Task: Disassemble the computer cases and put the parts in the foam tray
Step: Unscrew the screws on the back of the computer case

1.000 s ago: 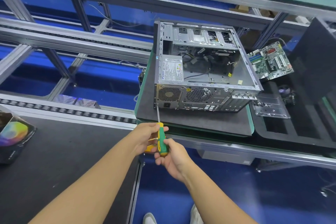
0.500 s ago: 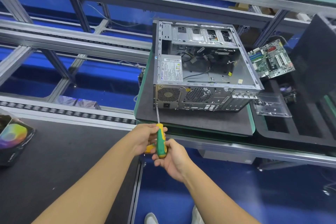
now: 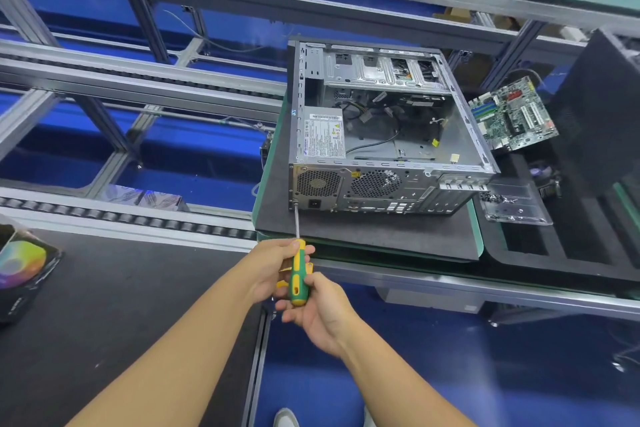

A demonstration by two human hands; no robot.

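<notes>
Unmoved since before: open grey computer case (image 3: 388,135), both hands' fingers (image 3: 294,248) clenched around green-yellow screwdriver (image 3: 298,270).

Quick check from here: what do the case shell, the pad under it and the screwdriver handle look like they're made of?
Computer case: bare sheet metal by the look, dull grey with punched vents. Pad: seemingly dark foam or rubber, matte, no glare. Screwdriver: probably moulded plastic handle, glossy green and yellow, with a shiny steel-looking shaft. Both hands, left and right, grip the handle.

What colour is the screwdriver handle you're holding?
Green with yellow stripes, the screwdriver handle shows best in the head view.
</notes>
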